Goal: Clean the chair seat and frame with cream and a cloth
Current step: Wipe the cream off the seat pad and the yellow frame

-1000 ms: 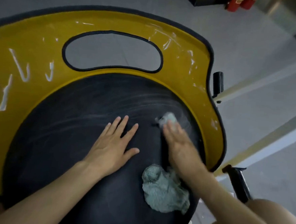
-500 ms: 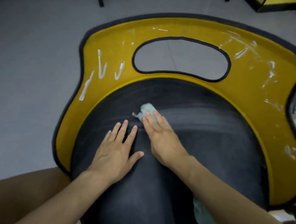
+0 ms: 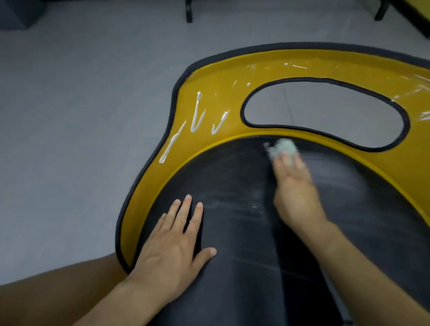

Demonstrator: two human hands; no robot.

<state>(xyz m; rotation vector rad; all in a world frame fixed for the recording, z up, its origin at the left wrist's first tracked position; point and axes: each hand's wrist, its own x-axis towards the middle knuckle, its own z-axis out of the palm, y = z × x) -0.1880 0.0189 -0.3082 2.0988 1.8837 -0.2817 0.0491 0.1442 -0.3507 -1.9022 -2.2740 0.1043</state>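
We rest our left hand [image 3: 175, 246] flat on the near-left of the black seat [image 3: 228, 253], fingers straight and spread. Our right hand [image 3: 296, 191], blurred, presses the pale green cloth [image 3: 282, 148] under what look like straight fingers at the seat's far edge, just beside the yellow frame [image 3: 184, 145]. The unwiped cream streaks [image 3: 197, 113] lie to the cloth's left and a little farther, running near-to-far. The right hand is the nearer one.

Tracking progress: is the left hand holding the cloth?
No, the left hand lies flat on the seat; the right hand presses the cloth.
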